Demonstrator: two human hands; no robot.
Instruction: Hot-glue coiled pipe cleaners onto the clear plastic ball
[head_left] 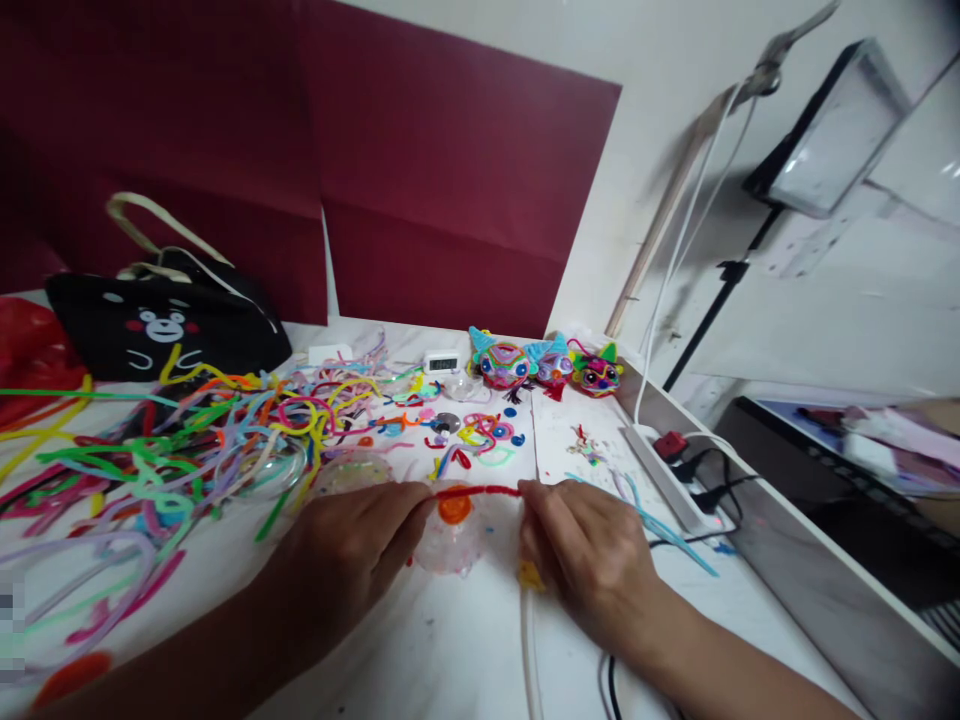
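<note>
A short red pipe cleaner (480, 490) is stretched between my two hands, nearly level and slightly bowed. My left hand (356, 535) pinches its left end, and my right hand (581, 545) pinches the other. Just behind and below it is a round orange piece (454, 508) on a clear plastic dome (448, 550). Partly hidden under my right hand is a yellow object (532, 574) of a kind I cannot make out. Another clear, speckled round piece (352, 470) lies behind my left hand.
Tangled coloured pipe cleaners (247, 425) cover the left side, before a black bag (165, 330). Several small cut pieces (480, 430) lie mid-table. Colourful animal-head crafts (506, 365) and a small digital clock (441, 362) stand behind. A power strip (675, 480) with cords is at right.
</note>
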